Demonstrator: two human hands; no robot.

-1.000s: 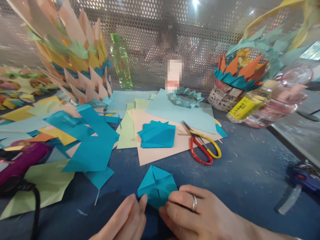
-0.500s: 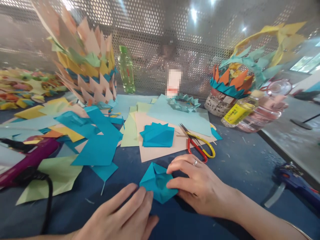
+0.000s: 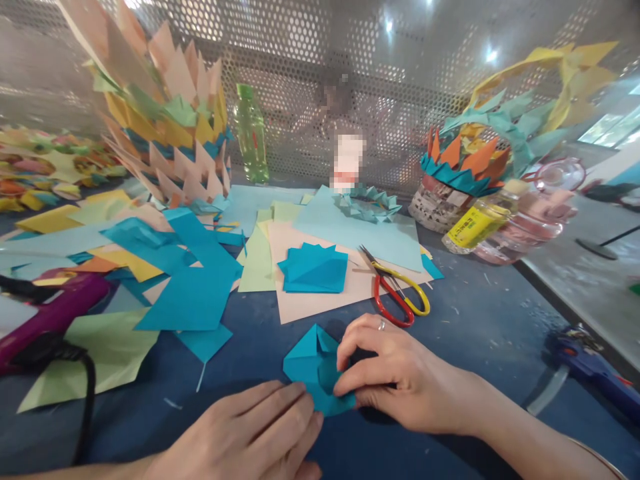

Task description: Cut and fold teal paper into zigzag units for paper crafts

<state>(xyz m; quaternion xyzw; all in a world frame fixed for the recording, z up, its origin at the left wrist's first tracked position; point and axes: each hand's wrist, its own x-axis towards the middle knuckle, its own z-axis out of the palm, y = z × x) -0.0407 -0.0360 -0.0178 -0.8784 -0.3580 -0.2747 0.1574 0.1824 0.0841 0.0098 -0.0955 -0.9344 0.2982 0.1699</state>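
A partly folded sheet of blue paper (image 3: 302, 365) lies on the dark blue tabletop, its upper corner pointing away from me. My right hand (image 3: 395, 373), with a ring on one finger, pinches the paper's right side between thumb and fingers. At the lower left edge, my left hand (image 3: 265, 427) rests its fingertips on the paper, fingers close together and fairly straight. Beyond them, a stack of blue paper pieces (image 3: 315, 270) sits on a pale pink sheet (image 3: 295, 310). Scissors (image 3: 400, 290) with one red and one yellow handle lie beside the stack.
At left are coloured paper scraps (image 3: 185, 300), a purple tool (image 3: 55, 313) with a black cord, and a tall folded-paper construction (image 3: 170, 133). A green bottle (image 3: 251, 133) stands behind. Right are a paper basket (image 3: 450, 180), a yellow-labelled bottle (image 3: 475, 223) and a blue glue gun (image 3: 590, 367).
My left hand has moved right and its fingers now overlap the paper's lower edge. The blue paper has turned slightly, and its top corner stands further right.
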